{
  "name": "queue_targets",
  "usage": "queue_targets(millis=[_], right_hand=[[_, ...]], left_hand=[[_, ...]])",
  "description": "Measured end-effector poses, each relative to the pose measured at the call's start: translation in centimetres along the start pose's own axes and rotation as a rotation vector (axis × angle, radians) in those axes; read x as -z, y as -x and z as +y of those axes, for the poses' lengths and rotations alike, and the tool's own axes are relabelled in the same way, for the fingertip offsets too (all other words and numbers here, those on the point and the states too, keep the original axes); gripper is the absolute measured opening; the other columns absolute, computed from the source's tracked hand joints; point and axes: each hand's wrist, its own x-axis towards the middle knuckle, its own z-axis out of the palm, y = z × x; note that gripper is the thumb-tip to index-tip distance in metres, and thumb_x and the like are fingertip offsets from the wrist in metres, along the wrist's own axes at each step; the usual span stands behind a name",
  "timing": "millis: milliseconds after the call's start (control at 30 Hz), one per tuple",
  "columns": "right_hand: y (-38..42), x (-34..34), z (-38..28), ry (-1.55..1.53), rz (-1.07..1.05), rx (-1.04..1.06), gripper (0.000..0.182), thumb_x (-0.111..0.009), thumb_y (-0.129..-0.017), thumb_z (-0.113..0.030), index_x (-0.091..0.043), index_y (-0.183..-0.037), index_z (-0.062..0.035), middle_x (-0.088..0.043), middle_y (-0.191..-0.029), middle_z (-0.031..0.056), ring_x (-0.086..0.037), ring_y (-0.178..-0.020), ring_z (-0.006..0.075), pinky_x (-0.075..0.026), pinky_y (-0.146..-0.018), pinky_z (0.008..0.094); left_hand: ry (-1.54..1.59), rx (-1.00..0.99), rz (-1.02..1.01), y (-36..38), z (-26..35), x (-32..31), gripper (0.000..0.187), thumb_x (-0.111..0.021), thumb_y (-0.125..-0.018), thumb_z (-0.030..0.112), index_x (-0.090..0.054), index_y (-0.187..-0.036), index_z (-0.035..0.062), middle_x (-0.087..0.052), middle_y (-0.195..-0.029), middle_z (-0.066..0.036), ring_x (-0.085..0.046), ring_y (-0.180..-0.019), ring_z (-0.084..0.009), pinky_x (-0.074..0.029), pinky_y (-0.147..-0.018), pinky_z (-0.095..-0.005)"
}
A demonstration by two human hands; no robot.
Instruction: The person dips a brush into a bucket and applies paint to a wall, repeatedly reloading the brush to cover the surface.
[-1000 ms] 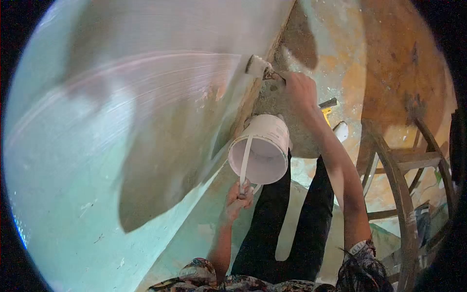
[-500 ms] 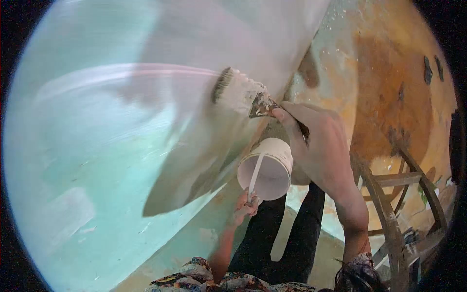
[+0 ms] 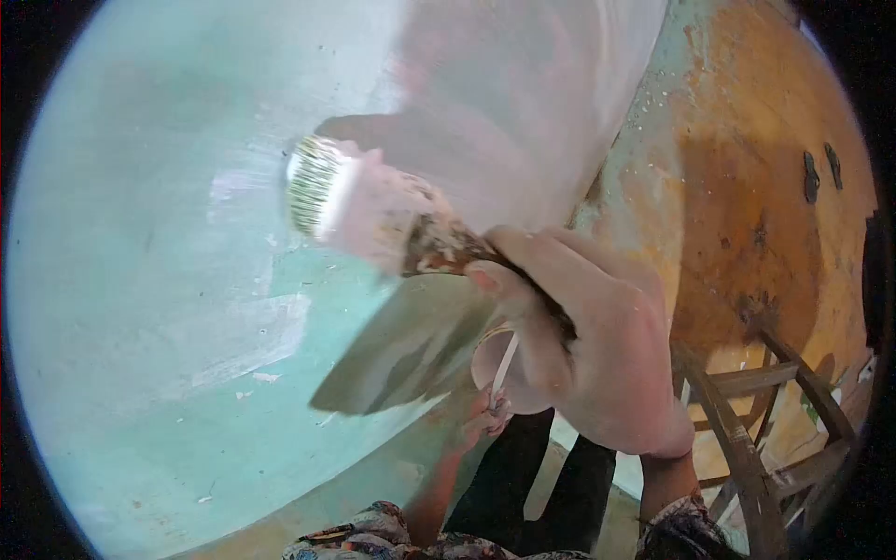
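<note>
Brush: a wide, flat paintbrush [image 3: 378, 210] with pale bristles, greenish at the tip, and a dark ferrule crusted with whitish paint; it sticks out beyond the fingertips of the right hand [image 3: 597, 345], to the left of the grip and farther from the body, slightly blurred.
Right-hand grip: closed on the brush's dark handle, thumb on the near side and fingers on the far side, with the handle's end running back into the palm.
Bristle end: the part of the brush farthest from the grip, over the wall; whether it touches the surface cannot be told.
Bucket: a round, whitish plastic bucket [image 3: 489, 362], below and to the left of the right-hand grip, partly hidden behind that hand, its open mouth facing the camera.
Bucket handle: a thin, pale strap [image 3: 505, 362] crossing the mouth, its lower end in the left hand [image 3: 487, 418].
Left-hand grip: fingers curled shut around that strap, just beside the bucket's rim.
Wall: a pale turquoise painted surface [image 3: 187, 392] with whitish patches, left of both grips; a dark shadow falls on it beneath the brush.
Trousers: black cloth legs [image 3: 495, 495], below the bucket.
Wooden frame: brown, with rails and crosspieces [image 3: 754, 378], right of the right-hand grip.
Floor: orange-brown, stained ground [image 3: 737, 233], beyond the grip to the right.
Sandals: two dark, flat shapes like footwear [image 3: 810, 177], well apart from the grip, far right.
</note>
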Motion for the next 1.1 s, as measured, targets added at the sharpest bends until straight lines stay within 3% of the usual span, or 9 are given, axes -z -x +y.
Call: queue_targets(millis=[167, 300, 400, 500, 600, 767, 800, 900, 1100], right_hand=[[2.0, -1.3, 2.8, 0.1, 0.137, -0.023, 0.017, -0.062, -0.08, -0.005, -0.062, -0.096, 0.0008, -0.062, -0.078, 0.012, -0.061, -0.07, 0.0247, -0.046, -0.063, 0.0302], [2.5, -2.5, 5.3, 0.168, 0.133, 0.098, 0.024, -0.063, -0.077, -0.006, -0.06, -0.101, -0.0053, -0.059, -0.087, 0.0115, -0.058, -0.074, 0.0282, -0.045, -0.06, 0.036], [2.6, -4.7, 6.5, -0.022, 0.116, 0.164, 0.027, -0.064, -0.076, -0.006, -0.06, -0.103, -0.005, -0.058, -0.094, 0.0129, -0.059, -0.077, 0.0281, -0.045, -0.062, 0.035], [1.9, -6.6, 5.8, -0.41, 0.012, 0.037, 0.028, -0.067, -0.074, 0.0, -0.061, -0.101, -0.0017, -0.061, -0.09, 0.0117, -0.061, -0.077, 0.0222, -0.048, -0.067, 0.0301], [1.5, -8.7, 6.4, -0.531, -0.112, -0.062, 0.028, -0.067, -0.077, -0.003, -0.059, -0.103, -0.0006, -0.061, -0.088, 0.0129, -0.061, -0.074, 0.0206, -0.047, -0.066, 0.0281], [0.0, -10.6, 5.9, -0.494, -0.208, -0.066, 0.022, -0.064, -0.081, -0.009, -0.06, -0.1, 0.0026, -0.061, -0.078, 0.015, -0.06, -0.066, 0.0207, -0.046, -0.062, 0.0275], [-0.2, -10.8, 5.8, -0.48, -0.209, -0.063, 0.022, -0.063, -0.082, -0.01, -0.061, -0.099, 0.003, -0.061, -0.076, 0.0153, -0.06, -0.065, 0.0207, -0.046, -0.062, 0.0274], [0.1, -10.6, 6.1, -0.478, -0.144, -0.115, 0.02, -0.062, -0.084, -0.017, -0.064, -0.095, -0.0003, -0.063, -0.083, 0.0182, -0.063, -0.069, 0.0333, -0.047, -0.06, 0.0351], [2.5, -10.7, 10.0, -0.294, -0.165, -0.354, 0.023, -0.063, -0.083, -0.017, -0.065, -0.098, 0.0, -0.063, -0.081, 0.0199, -0.062, -0.068, 0.0334, -0.047, -0.06, 0.0352]], left_hand=[[-0.004, 0.005, 0.058, -0.2, 0.0, 0.0, 0.038, -0.056, -0.07, 0.02, -0.033, -0.099, 0.0114, -0.036, -0.071, 0.003, -0.034, -0.051, -0.0041, -0.032, -0.044, -0.0186], [-0.022, 0.024, 0.029, -0.4, -0.6, 0.8, 0.037, -0.054, -0.072, 0.019, -0.033, -0.101, 0.0099, -0.036, -0.071, 0.003, -0.035, -0.052, -0.0038, -0.031, -0.044, -0.0183], [-0.033, 0.053, 0.037, -0.3, -0.9, 1.2, 0.042, -0.053, -0.073, 0.019, -0.034, -0.108, 0.0073, -0.036, -0.071, 0.004, -0.034, -0.052, -0.0042, -0.031, -0.045, -0.0187], [-0.05, 0.079, 0.06, -0.4, -0.5, 1.1, 0.052, -0.055, -0.075, 0.017, -0.032, -0.121, 0.0056, -0.038, -0.072, 0.003, -0.034, -0.053, -0.0055, -0.031, -0.046, -0.0208], [-0.027, 0.073, 0.004, -0.6, -0.6, 2.0, 0.065, -0.055, -0.077, 0.014, -0.025, -0.134, 0.0047, -0.039, -0.073, 0.002, -0.035, -0.053, -0.0068, -0.031, -0.048, -0.0226], [0.007, 0.058, 0.013, -0.6, -0.5, 1.7, 0.077, -0.051, -0.079, 0.019, -0.012, -0.142, 0.0008, -0.036, -0.074, 0.003, -0.033, -0.055, -0.005, -0.03, -0.047, -0.0192], [0.02, 0.047, 0.01, -0.6, -0.4, 1.8, 0.076, -0.052, -0.079, 0.019, -0.014, -0.141, 0.0005, -0.036, -0.073, 0.003, -0.033, -0.055, -0.0049, -0.03, -0.047, -0.0192], [0.055, 0.022, 0.016, -0.7, -0.6, 2.3, 0.072, -0.052, -0.078, 0.016, -0.018, -0.139, -0.0001, -0.036, -0.073, 0.003, -0.033, -0.055, -0.0048, -0.03, -0.047, -0.0192], [0.063, 0.021, 0.035, -1.3, -0.5, 2.5, 0.064, -0.05, -0.078, 0.01, -0.024, -0.135, 0.0004, -0.036, -0.075, 0.002, -0.033, -0.055, -0.0047, -0.031, -0.047, -0.0191]])
